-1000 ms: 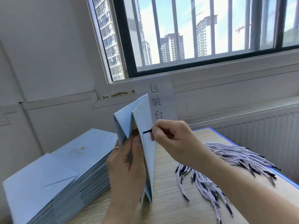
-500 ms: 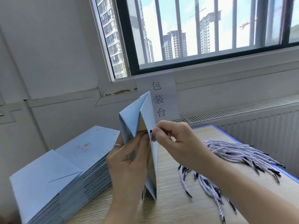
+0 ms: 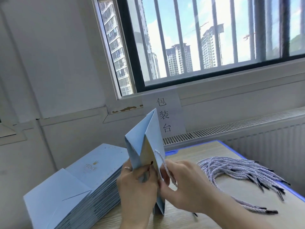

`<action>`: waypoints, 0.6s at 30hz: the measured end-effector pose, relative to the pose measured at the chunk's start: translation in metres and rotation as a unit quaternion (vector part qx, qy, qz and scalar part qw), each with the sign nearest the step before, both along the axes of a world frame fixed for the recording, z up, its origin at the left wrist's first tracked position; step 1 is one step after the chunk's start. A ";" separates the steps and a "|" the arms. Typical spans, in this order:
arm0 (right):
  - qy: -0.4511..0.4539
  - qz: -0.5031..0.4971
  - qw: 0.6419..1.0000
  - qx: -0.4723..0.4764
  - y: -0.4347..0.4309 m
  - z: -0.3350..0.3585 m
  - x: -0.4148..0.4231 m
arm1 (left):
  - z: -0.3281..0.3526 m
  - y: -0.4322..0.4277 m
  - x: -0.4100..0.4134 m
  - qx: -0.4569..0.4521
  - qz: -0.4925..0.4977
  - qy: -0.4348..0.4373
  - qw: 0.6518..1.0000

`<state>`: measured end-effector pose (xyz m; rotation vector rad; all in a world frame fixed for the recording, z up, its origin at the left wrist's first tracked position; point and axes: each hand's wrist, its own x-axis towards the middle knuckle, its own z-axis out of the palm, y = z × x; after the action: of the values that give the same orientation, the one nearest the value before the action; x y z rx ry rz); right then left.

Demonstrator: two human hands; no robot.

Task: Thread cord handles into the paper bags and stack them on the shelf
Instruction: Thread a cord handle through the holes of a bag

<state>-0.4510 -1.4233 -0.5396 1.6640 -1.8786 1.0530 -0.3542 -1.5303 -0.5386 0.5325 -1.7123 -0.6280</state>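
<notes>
Barred window fills the top, high-rise blocks outside; white radiator runs below it along the wall behind the table's far edge. Wooden table with blue edging. Stack of flat bags, light blue, along the table's left edge, top one with a gold logo and its bottom flap folded toward the near edge. Pile of cords, white-and-lilac twist with black tips, spread by the right edge, a few strands trailing toward the near edge. Paper bag, light blue, stands upright around the middle of the table, base on the wood, mouth up and spread apart, side gusset creased inward. White paper sign with three black characters taped to the wall, partly behind the bag's top corner. Left hand clamped on the bag from the left, thumb pressed on the inner panel. Right hand touches the bag's right panel, fingers curled and pinching the cord, which loops from a hole near the bag's top edge down into that hand. Black tip pokes through on the inner face, just above the left thumb. Ring on a left finger.
</notes>
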 end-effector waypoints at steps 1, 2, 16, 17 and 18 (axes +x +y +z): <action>-0.003 -0.001 1.000 0.000 0.000 0.000 0.000 | -0.001 -0.001 -0.002 0.008 0.020 -0.024 0.999; -0.008 0.001 1.000 -0.001 0.000 0.000 0.000 | -0.002 -0.002 -0.003 0.018 0.028 -0.055 0.998; -0.040 0.045 0.981 0.186 0.012 0.000 -0.030 | 0.001 -0.010 0.011 0.024 -0.031 -0.219 0.975; -0.044 0.026 0.977 0.207 0.013 0.000 -0.031 | -0.001 -0.010 0.013 0.034 -0.052 -0.204 0.977; -0.051 0.009 0.973 0.225 0.013 0.000 -0.031 | -0.003 -0.009 0.015 0.040 -0.074 -0.197 0.977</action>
<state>-0.4822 -1.4101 -0.5400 1.8970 -2.3038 0.7649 -0.3390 -1.5390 -0.5413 0.6205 -2.1224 -0.7345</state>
